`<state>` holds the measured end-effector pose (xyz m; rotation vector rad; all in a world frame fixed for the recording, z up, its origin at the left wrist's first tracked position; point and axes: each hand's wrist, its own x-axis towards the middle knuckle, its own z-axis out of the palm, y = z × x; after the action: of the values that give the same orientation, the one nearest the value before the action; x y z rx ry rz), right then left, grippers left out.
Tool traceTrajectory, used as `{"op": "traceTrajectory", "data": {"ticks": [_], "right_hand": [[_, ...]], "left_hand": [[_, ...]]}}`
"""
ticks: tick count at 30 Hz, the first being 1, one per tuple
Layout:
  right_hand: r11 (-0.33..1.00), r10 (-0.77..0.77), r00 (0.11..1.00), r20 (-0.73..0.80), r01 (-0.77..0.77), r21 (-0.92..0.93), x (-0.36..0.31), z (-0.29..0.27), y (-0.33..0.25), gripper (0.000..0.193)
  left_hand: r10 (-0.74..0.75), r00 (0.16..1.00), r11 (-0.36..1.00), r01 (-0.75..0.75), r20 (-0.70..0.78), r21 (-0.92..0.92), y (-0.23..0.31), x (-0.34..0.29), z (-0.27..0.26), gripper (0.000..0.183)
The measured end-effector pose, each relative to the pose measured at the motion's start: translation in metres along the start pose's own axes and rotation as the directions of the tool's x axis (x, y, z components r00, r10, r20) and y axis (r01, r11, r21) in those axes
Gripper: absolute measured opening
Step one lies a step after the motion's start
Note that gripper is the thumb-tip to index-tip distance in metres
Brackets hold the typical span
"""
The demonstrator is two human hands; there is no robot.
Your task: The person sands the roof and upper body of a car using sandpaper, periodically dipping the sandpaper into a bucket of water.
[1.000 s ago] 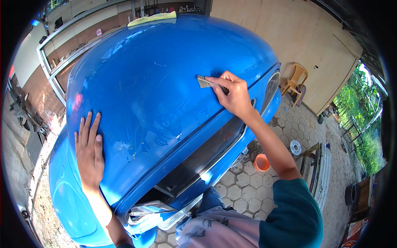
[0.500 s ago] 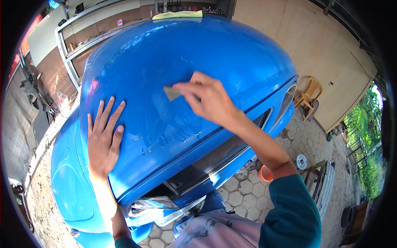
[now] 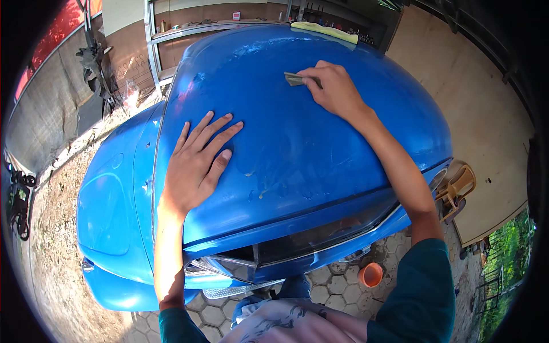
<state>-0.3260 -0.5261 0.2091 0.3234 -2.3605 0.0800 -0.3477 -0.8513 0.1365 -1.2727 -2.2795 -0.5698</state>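
Note:
A blue rounded car (image 3: 309,143) fills the middle of the view, its roof wet-looking and streaked. My left hand (image 3: 194,166) lies flat on the near left part of the roof, fingers spread, holding nothing. Farther up and to the right, my right hand (image 3: 338,91) pinches a folded piece of grey-green sandpaper (image 3: 294,79) between thumb and fingers. The sandpaper is at the roof surface, and its far end sticks out to the left of the fingertips. Pale smears mark the paint near the roof's far edge.
A folded yellow cloth (image 3: 324,31) lies at the roof's far edge. Behind stands a metal frame shelf (image 3: 150,43) with small items. An orange bucket (image 3: 370,275) rests on hexagonal pavers at the near right. A plastic chair (image 3: 457,186) is by the wooden panel.
My right hand has moved the sandpaper farther away across the roof. My left hand has slid forward and inward on the roof, still flat. The whole view has shifted.

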Motion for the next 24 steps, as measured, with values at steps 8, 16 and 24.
{"op": "traceTrajectory", "data": {"ticks": [8, 16, 24], "right_hand": [[0.901, -0.244, 0.969, 0.027, 0.217, 0.376, 0.005, 0.037, -0.076, 0.021], [0.911, -0.278, 0.961, -0.004, 0.265, 0.317, 0.047, 0.065, -0.064, 0.02], [0.961, -0.234, 0.946, 0.222, 0.191, 0.198, 0.104, 0.079, -0.042, 0.022]], "left_hand": [[-0.315, 0.926, 0.946, 0.324, -0.207, 0.011, -0.01, -0.01, 0.005, 0.045], [-0.377, 0.874, 0.915, 0.404, -0.305, 0.027, -0.015, -0.008, 0.012, 0.043], [-0.525, 0.811, 0.846, 0.466, -0.257, -0.257, -0.001, -0.019, 0.016, 0.044]]}}
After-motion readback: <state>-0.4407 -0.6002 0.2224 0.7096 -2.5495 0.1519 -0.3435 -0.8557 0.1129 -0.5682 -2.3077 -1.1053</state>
